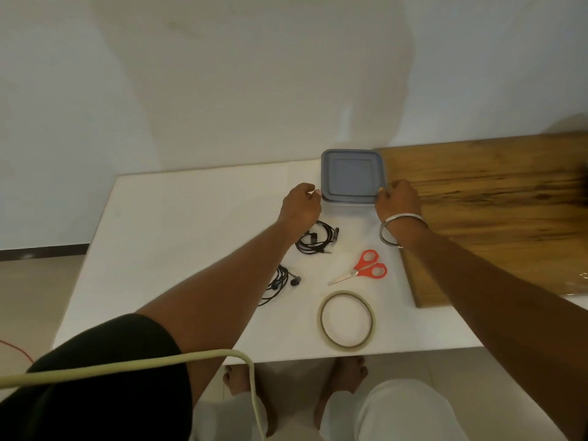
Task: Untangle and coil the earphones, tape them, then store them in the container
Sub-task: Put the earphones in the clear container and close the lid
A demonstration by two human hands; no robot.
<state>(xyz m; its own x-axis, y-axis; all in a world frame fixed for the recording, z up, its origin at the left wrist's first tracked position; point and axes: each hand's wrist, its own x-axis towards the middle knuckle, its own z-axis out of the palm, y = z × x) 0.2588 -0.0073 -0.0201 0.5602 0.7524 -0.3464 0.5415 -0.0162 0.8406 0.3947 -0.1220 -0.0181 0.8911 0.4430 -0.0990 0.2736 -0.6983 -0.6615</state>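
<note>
White tabletop (191,224) stands against a plain pale wall, with a wooden board (493,218) laid over its right side. At the far edge, just beside the board, sits the container (351,176), its grey-blue lid still on. The left hand (300,206) has its fingers curled at the lid's near left corner; the right hand (397,198) pinches the near right corner. Whether either grip has actually closed on the rim I cannot tell.

Two bundles of black earphones lie near the middle of the table: one (316,241) just behind the left wrist, the other (280,283) partly under the left forearm. Neither looks taped. Red-handled scissors (364,267) and a roll of tape (346,319) lie nearer the front edge.

The main risk is that forearm: drawing it back could snag the nearer bundle and drag it off or tangle it worse. A lid pulled unevenly may jerk free, sliding the light box into the board. The pale cable (159,361) across the lap could also catch an elbow.
</note>
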